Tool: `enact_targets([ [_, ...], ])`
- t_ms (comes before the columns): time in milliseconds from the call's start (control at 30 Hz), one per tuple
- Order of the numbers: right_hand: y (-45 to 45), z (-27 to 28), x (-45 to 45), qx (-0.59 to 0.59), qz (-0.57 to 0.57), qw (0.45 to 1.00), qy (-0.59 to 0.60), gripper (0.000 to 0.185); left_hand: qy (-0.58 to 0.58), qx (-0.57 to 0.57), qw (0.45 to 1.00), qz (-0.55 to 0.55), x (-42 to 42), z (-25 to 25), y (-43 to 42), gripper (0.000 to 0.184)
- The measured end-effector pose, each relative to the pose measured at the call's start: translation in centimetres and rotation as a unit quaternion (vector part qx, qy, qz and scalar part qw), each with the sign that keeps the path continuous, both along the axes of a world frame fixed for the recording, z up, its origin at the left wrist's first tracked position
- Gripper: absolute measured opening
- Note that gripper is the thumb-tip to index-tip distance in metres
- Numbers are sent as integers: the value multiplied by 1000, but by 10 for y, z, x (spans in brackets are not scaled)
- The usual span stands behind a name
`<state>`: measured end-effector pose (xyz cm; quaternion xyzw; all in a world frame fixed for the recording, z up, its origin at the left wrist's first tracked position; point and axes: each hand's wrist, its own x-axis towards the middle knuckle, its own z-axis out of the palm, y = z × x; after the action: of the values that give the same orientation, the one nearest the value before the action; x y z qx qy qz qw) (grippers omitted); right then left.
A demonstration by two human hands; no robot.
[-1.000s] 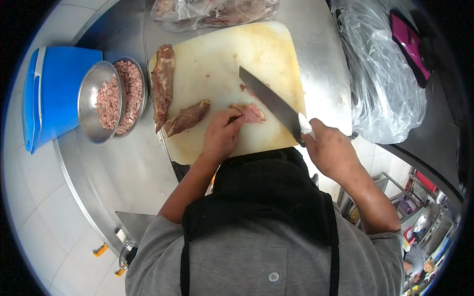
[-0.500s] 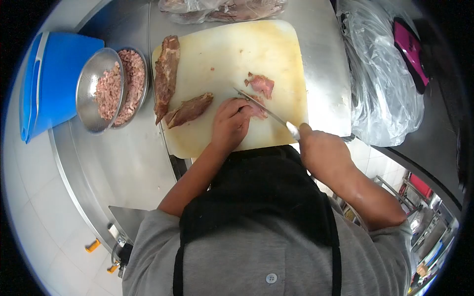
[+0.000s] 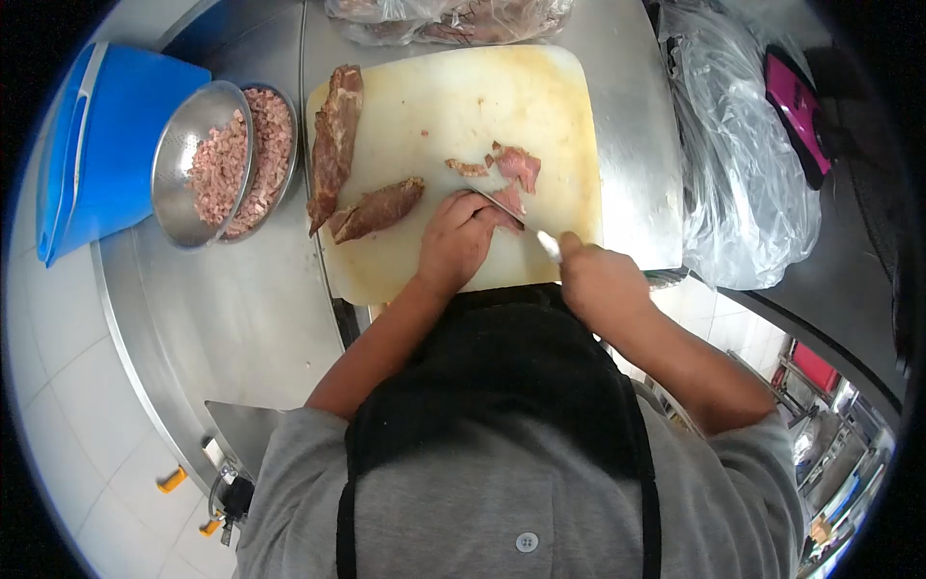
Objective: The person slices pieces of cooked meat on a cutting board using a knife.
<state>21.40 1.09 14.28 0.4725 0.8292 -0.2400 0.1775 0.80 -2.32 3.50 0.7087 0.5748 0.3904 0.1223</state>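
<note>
My right hand (image 3: 605,283) grips a knife (image 3: 548,245) by its white handle, the blade pointing away to the left. Under the blade lies a pink piece of meat (image 3: 508,200) on the cutting board (image 3: 424,96). My left hand (image 3: 454,241) presses on that meat with fingers curled, close beside the blade. Just beyond, a cut meat slice (image 3: 518,166) and a thin strip of meat (image 3: 467,168) lie flat. To the left of my left hand rests a browned chunk of meat (image 3: 378,210), and a longer browned piece (image 3: 336,140) lies along the board's left edge.
Left of the board, a perforated metal bowl (image 3: 174,183) with diced meat overlaps another bowl (image 3: 289,154) of diced meat. A blue bin (image 3: 125,145) stands beyond them. Bagged meat (image 3: 453,21) lies at the back, and plastic bags (image 3: 743,164) are on the right.
My right hand and the knife have moved left and slightly up, the blade now over the held meat. A thin strip of meat now lies separate near the slice.
</note>
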Motion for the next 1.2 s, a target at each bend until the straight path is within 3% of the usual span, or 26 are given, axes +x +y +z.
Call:
enact_targets([
  [133,10,-4,-1,24,7,999,24,12,-5,5,1000,-9,-4,-17,-6,14],
  [233,4,39,2,-8,3,1000,-22,13,-28,-3,1000,-8,-4,-20,-6,15],
  [500,5,-1,-7,-7,-16,1000,19,15,1,4,1000,-8,-3,-12,-6,10],
  [700,-1,39,5,-21,-19,999,-26,16,-37,15,999,1,-5,-23,-6,8],
  [767,-5,35,7,-37,-19,998,-47,17,-26,-4,1000,-5,-5,-20,-6,7],
  [1033,0,-3,0,1,-46,997,55,19,-6,-11,1000,-13,-7,-19,-8,7],
  [1100,5,19,5,11,-43,997,56,20,-3,-7,1000,-25,-12,-14,-5,7],
  [1200,7,43,15,35,-61,996,53,21,-88,-28,996,-2,-15,-7,-1,10],
])
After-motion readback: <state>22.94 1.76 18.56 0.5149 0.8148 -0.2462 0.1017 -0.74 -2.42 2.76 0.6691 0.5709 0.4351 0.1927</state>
